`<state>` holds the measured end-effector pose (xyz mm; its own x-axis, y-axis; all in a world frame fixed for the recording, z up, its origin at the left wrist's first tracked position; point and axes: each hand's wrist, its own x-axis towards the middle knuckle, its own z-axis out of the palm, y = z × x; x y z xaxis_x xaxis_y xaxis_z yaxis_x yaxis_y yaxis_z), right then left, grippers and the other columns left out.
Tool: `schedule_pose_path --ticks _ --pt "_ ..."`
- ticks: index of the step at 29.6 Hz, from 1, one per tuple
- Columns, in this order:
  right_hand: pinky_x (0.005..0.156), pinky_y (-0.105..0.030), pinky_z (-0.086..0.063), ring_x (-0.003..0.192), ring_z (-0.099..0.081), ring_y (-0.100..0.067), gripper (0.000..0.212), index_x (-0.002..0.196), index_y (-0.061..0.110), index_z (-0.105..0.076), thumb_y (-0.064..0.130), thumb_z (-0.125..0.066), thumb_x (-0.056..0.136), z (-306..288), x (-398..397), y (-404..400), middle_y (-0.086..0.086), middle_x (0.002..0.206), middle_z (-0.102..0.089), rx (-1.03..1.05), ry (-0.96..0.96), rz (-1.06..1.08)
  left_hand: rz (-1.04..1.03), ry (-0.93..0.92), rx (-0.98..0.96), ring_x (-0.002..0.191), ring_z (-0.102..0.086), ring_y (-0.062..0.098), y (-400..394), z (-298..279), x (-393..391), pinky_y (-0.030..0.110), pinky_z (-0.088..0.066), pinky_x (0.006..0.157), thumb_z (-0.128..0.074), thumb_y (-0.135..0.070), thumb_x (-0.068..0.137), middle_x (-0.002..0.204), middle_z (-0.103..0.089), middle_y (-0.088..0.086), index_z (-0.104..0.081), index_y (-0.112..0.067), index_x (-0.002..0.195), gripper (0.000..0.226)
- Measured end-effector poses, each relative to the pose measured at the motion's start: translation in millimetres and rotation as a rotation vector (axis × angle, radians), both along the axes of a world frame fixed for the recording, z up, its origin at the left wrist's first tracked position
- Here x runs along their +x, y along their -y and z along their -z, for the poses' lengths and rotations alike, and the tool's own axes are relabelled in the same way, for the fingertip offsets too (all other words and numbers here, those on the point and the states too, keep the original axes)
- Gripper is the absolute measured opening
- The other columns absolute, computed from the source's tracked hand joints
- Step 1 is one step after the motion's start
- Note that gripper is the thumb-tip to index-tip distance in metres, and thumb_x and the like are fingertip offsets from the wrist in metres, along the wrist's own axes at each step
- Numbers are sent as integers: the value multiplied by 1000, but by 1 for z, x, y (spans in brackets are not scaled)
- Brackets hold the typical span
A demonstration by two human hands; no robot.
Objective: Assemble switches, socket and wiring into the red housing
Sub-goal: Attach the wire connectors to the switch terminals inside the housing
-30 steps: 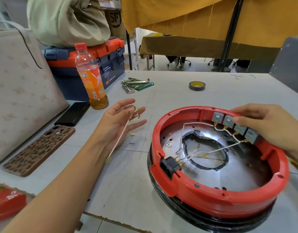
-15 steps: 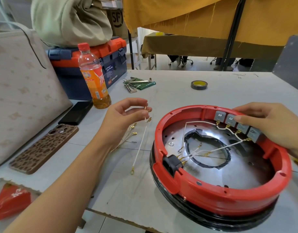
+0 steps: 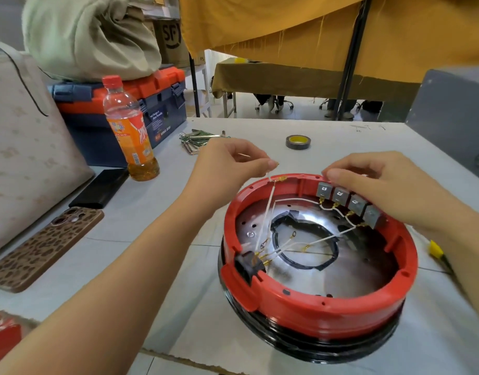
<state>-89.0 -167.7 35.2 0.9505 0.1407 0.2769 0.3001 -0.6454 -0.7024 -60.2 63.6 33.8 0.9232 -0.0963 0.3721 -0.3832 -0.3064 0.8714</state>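
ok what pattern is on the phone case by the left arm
A brown leopard-spot print on the phone case, clearest in the head view.

Tabletop, left side: orange drink bottle with red cap stands upright, just in front of a blue-and-orange toolbox carrying a pale green cloth bundle. A black phone and a leopard-print phone case lie flat nearer the edge. Farther back: key bunch and tape roll, well apart.
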Motion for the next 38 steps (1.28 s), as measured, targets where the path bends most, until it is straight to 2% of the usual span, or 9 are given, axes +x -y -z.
schedule_pose_path --ticks 4,8,14,18,22,25,28,32,38 --pt "57 -9 -48 61 -63 1 27 87 23 -73 44 -61 77 -9 -6 -21 6 73 -73 215 -125 -193 23 56 51 68 -69 11 26 0 -4 28 -57 67 -78 -22 73 71 -73 -2 -71 -24 71 8" --pt "53 -15 -50 55 -62 -9 11 90 7 -69 12 -69 81 -7 -2 -23 -9 68 -72 353 -166 -208 34 141 145 75 -66 0 42 -1 -7 15 -51 68 -74 -24 78 81 -71 -9 -71 -22 79 4" --pt "52 -18 -52 54 -63 -13 10 90 2 -65 -4 -63 83 4 1 -14 -8 62 -70 426 -208 -141 250 31 165 90 -70 12 35 -3 -9 29 -59 72 -52 -3 93 110 -68 -1 -67 -17 108 25" --pt "48 -18 -50 51 -62 -14 10 90 2 -65 -5 -64 83 6 -1 -11 -13 65 -71 422 -208 -123 261 129 193 83 -71 14 28 -5 -7 28 -59 65 -52 -3 93 116 -66 -9 -65 -22 113 30" --pt "47 -18 -49 46 -60 -14 10 89 5 -65 -2 -66 82 10 0 -11 -15 65 -70 324 -155 -33 153 436 541 71 -60 -14 36 0 -7 5 -47 72 -59 -8 89 100 -70 -8 -66 -20 114 28" --pt "49 -20 -51 50 -61 -16 12 93 3 -65 -3 -65 82 13 1 -9 -16 67 -70 380 -152 -11 129 532 647 88 -64 2 41 1 -2 15 -49 72 -61 -6 87 108 -67 -4 -66 -15 113 28" --pt "51 -18 -51 50 -62 -14 18 99 5 -65 -3 -65 83 12 0 -6 -15 69 -71 448 -151 -27 52 426 472 86 -61 4 40 3 6 16 -50 68 -68 -10 82 106 -64 -6 -66 -19 108 28" --pt "51 -16 -50 49 -62 -12 18 100 4 -64 -2 -65 83 11 1 -3 -13 69 -71 511 -163 -42 169 -29 111 82 -69 11 39 7 13 22 -55 77 -74 -5 76 95 -70 -1 -64 -21 101 31" --pt "53 -17 -52 52 -63 -12 13 92 5 -63 -4 -64 83 9 -1 -3 -15 73 -72 472 -186 -81 275 -177 -222 68 -71 18 38 6 12 17 -53 58 -62 8 81 68 -71 7 -67 -7 88 17"
